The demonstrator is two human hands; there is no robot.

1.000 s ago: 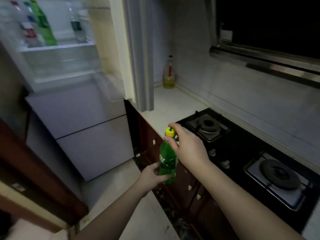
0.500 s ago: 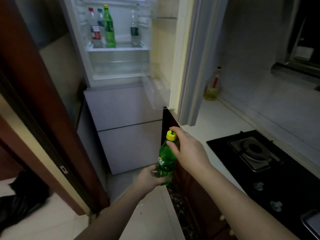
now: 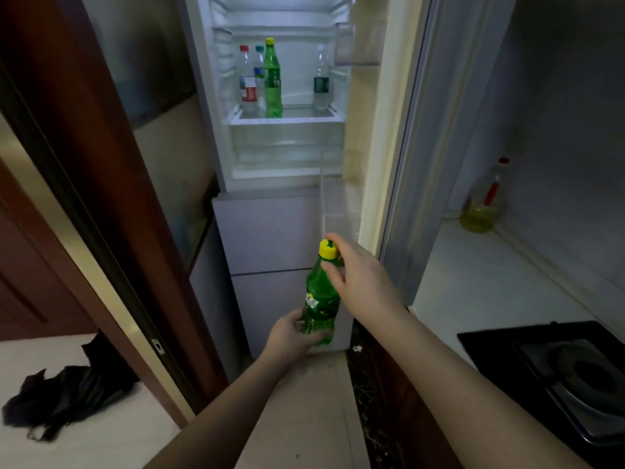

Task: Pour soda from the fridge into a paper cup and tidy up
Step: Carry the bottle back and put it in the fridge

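While the left hand [image 3: 294,333] grips the green soda bottle [image 3: 319,299] low, the right hand [image 3: 362,279] pinches its yellow cap [image 3: 328,248] before the open fridge [image 3: 287,130]

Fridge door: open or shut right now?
Open. The fridge door is swung aside, and bottles show on the lit shelf inside.

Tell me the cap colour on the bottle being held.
Yellow cap on the green bottle, head view.
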